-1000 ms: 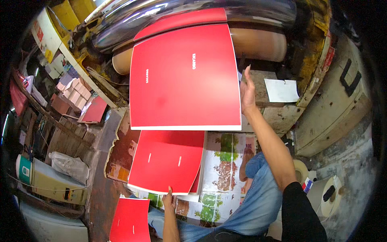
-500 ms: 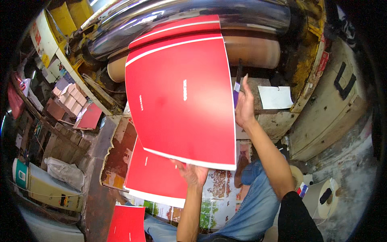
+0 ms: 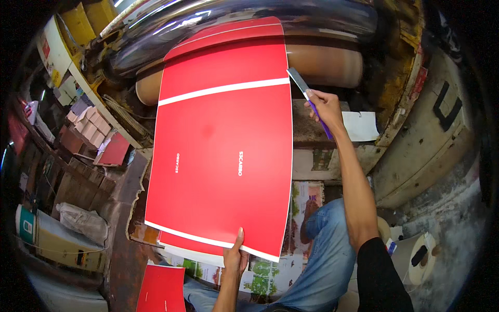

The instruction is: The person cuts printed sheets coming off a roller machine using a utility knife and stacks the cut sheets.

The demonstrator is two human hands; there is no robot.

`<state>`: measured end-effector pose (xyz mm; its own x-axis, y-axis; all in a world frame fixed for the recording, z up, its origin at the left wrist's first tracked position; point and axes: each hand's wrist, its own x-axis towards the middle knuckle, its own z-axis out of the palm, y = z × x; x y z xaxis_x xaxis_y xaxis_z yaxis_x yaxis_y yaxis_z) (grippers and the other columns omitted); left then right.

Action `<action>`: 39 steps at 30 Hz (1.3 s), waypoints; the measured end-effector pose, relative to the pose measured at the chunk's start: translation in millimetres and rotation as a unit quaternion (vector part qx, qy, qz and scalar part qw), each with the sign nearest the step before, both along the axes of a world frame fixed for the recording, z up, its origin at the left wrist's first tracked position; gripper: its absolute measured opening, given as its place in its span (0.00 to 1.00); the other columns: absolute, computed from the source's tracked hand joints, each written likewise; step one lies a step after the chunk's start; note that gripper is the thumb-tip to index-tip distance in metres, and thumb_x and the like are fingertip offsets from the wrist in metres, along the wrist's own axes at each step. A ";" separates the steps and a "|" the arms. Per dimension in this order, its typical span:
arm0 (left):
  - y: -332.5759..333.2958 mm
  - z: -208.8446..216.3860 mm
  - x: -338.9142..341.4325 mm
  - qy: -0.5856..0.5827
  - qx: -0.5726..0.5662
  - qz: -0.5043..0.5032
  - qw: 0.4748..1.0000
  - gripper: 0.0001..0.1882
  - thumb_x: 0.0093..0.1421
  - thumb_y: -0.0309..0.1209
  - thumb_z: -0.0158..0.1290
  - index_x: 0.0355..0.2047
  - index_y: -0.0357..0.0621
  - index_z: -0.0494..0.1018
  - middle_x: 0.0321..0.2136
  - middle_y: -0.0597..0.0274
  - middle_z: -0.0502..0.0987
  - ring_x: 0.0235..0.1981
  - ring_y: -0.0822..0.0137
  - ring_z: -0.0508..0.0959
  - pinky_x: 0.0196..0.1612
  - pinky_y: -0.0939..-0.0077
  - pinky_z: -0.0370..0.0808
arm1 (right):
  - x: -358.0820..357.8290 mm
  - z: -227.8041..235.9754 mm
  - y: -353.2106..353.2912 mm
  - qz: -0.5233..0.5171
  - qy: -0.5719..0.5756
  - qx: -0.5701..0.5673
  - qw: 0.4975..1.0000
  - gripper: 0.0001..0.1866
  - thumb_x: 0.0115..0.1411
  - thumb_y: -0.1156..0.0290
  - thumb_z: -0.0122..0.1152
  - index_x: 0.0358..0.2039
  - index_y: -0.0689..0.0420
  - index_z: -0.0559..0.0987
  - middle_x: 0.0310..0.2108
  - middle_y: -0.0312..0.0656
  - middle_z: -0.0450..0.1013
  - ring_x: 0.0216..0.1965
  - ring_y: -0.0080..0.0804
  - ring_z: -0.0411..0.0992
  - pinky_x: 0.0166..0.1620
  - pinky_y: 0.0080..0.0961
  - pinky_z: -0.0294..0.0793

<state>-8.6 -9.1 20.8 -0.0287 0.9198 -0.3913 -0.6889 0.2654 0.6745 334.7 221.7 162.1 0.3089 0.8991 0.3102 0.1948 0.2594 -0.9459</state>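
Observation:
A large red printed sheet with white bands and small white lettering hangs down from the rollers in front of me. My left hand pinches its white lower edge, thumb on top and fingers underneath. My right hand grips a knife with a purple handle and a flat metal blade. The blade's tip meets the sheet's right edge, level with a white cross band. Beneath the hanging sheet, the edge of another red sheet shows.
A shiny metal roller spans the top, with a brown roller below it. White paper lies to the right, near a grey cabinet. Film rolls stand at lower right. Another red sheet is at lower left.
The sheet has come further down, its white cross band now lower. My left hand has moved down with its edge. My right hand has turned the knife so its blade reaches the sheet's edge.

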 end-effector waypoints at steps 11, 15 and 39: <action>-46.5 -16.7 -31.2 -0.063 -0.011 -0.004 0.998 0.21 0.63 0.21 0.51 0.56 0.35 0.61 0.50 0.51 0.71 0.51 0.62 0.74 0.55 0.66 0.75 | -3.9 -17.3 -2.7 0.065 -0.046 -0.049 0.996 0.18 0.62 0.62 0.57 0.46 0.63 0.79 0.21 0.38 0.75 0.13 0.17 0.66 0.14 0.16 0.62; -61.4 -41.6 -48.8 -0.080 -0.038 -0.005 0.996 0.22 0.63 0.21 0.50 0.56 0.37 0.61 0.51 0.52 0.71 0.52 0.60 0.73 0.57 0.64 0.72 | -31.9 -24.5 -8.5 0.044 -0.065 -0.018 0.997 0.19 0.60 0.56 0.61 0.35 0.63 0.82 0.20 0.37 0.75 0.14 0.16 0.67 0.17 0.17 0.62; -44.7 -169.7 -137.0 0.135 -0.197 0.129 0.963 0.33 0.55 0.25 0.62 0.56 0.28 0.58 0.50 0.45 0.71 0.47 0.55 0.76 0.49 0.63 0.79 | -27.7 -83.8 87.8 -0.134 -0.069 -0.031 0.988 0.43 0.46 0.39 0.69 0.51 0.64 0.76 0.48 0.55 0.74 0.48 0.41 0.74 0.51 0.35 0.70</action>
<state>-145.5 -53.9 -148.9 -0.3855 0.6505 -0.6544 -0.5796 0.3811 0.7203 307.1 309.5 78.3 0.4978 0.8092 0.3120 0.3766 0.1224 -0.9183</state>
